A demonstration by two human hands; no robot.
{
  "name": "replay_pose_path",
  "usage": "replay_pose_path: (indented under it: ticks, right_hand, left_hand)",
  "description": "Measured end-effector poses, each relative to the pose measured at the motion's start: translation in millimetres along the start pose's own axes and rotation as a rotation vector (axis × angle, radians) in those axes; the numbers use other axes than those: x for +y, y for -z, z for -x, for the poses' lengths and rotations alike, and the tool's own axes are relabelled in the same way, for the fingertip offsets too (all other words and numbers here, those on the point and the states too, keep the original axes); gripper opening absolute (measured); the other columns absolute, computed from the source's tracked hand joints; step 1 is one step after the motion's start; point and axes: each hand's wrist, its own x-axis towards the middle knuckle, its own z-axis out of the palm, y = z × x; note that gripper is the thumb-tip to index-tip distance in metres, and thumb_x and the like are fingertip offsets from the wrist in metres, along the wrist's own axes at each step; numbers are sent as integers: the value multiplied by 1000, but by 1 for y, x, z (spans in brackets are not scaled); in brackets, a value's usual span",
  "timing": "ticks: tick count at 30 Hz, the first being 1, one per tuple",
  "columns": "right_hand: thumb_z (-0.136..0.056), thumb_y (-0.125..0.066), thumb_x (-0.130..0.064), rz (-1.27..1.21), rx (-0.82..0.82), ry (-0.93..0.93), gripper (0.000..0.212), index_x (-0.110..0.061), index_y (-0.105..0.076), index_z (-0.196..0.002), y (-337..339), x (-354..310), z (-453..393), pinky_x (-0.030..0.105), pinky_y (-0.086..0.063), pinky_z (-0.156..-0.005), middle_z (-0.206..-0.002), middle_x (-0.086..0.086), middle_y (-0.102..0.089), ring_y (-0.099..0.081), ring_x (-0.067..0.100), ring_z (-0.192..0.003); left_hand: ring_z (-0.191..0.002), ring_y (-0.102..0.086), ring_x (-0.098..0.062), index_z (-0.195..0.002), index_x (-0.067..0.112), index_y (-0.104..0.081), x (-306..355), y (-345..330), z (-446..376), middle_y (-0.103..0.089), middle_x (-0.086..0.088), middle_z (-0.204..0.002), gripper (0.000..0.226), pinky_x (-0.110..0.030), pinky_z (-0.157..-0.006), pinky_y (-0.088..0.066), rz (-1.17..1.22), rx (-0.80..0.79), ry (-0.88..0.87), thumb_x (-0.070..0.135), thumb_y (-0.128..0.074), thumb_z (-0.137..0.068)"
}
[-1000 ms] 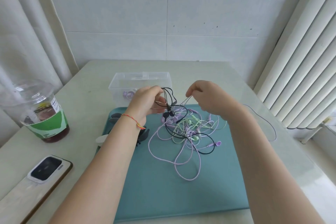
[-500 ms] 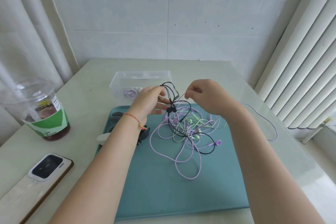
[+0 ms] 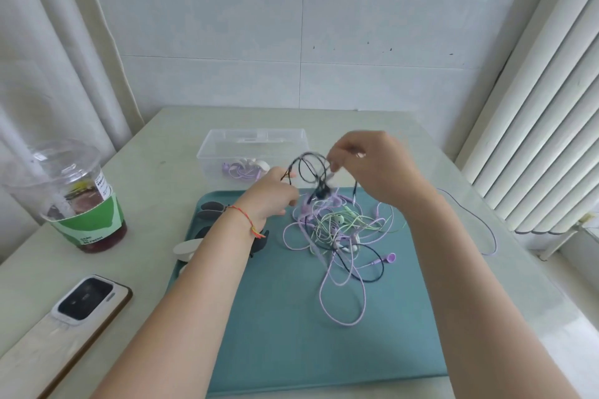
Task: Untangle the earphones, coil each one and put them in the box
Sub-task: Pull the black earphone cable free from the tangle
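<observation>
Compared with half a second ago, both hands sit higher above the teal tray (image 3: 324, 350) and the black earphone cord (image 3: 311, 168) has been lifted with them, its loops now hanging up in front of the clear box (image 3: 227, 146) rather than low over the pile. The right hand has also risen and tipped, its knuckles now above the box's near corner.

Left of the tray stand an iced drink cup (image 3: 81, 197) and, nearer the viewer, a phone (image 3: 87, 301) lying face down on the counter (image 3: 155, 172). The left hand (image 3: 269, 197), a red string at its wrist, has its fingers (image 3: 288, 176) curled, pinching the black cord at the left end of the loops. The cord arcs in blurred black loops between the hands, then drops into the tangle. The right hand (image 3: 376, 168) has its fingers (image 3: 335, 165) bent, pinching the cord's other end.

Below the hands, the tangle of earphones (image 3: 340, 236) lies on the tray: lilac, pale green and black cords knotted together, with a lilac loop trailing toward the viewer. A coiled lilac earphone (image 3: 241, 170) already lies inside the box, behind the tray. A thin lilac cord (image 3: 486, 227) trails on the counter right of the tray.
</observation>
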Motion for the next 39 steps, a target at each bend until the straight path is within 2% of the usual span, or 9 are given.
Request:
replay_pose_path:
  ticks: [3,6,8,12,17,21,29,34,39]
  right_hand:
    - [-91,-63,-26,41,-23,-27,11,-22,-72,-87,-1,3,0,10,-37,-65,-82,-13,-67,-55,3,-77]
    - [-90,-64,-27,41,-26,-20,12,-20,-73,-87,-6,2,0,19,-39,-68,-81,-13,-68,-57,5,-77]
    - [-90,-63,-25,12,-12,-15,12,-20,-74,-87,-6,3,0,10,-38,-66,-84,-12,-69,-56,-1,-76]
    - [-90,-62,-20,-68,76,-18,12,-20,-73,-87,-4,7,-3,6,-35,-59,-86,-12,-69,-51,-13,-62]
    - [-92,-57,-19,-160,250,-52,13,-20,-69,-87,-1,13,-6,13,-35,-54,-90,-13,-69,-51,9,-58]
    - [-95,-52,-15,-207,330,-56,13,-15,-65,-92,-7,13,-6,26,-38,-55,-92,-10,-69,-46,19,-53]
    - [-94,-52,-12,-254,104,-4,23,-24,-59,-76,-9,-1,1,19,-35,-56,-88,-5,-72,-53,-8,-51]
    - [-96,-49,-11,-335,114,17,19,-20,-58,-81,-8,-5,1,24,-36,-53,-83,-3,-73,-49,5,-43]
    - [-99,-46,-13,-413,243,11,13,-15,-55,-89,-4,-7,3,21,-38,-44,-97,-7,-71,-44,21,-44]
  left_hand:
    - [-106,-54,-15,-130,32,-51,3,0,5,-52,-5,-130,62,-34,-89,-45,111,16,-169,-3,-49,-78]
    - [-100,-59,-5,-104,39,-68,11,-1,9,-65,9,-118,43,-29,-88,-45,216,9,-298,10,-52,-76]
    - [-107,-60,-1,-98,36,-71,13,-3,10,-69,12,-111,34,-22,-93,-43,192,-23,-339,8,-58,-84]
    - [-78,-60,-12,-86,32,-69,5,-6,6,-66,2,-84,21,-27,-79,-47,-97,-20,-288,11,-65,-87]
    - [-49,-45,-10,-78,25,-66,-4,-1,2,-56,6,-67,15,-18,-46,-35,-471,70,-141,11,-61,-84]
    - [-63,-50,-13,-94,30,-59,-5,3,0,-54,5,-81,25,-24,-56,-38,-526,107,-126,11,-68,-79]
    - [-118,-53,-1,-113,44,-62,5,1,7,-59,13,-125,48,-26,-96,-44,-6,-70,-370,25,-63,-68]
    - [-103,-65,-11,-100,39,-67,5,-7,6,-70,6,-108,34,-25,-95,-48,-24,-152,-424,13,-69,-78]
    - [-73,-56,-13,-97,27,-68,-1,-6,4,-61,7,-78,25,-22,-66,-44,-390,-33,-260,20,-76,-74]
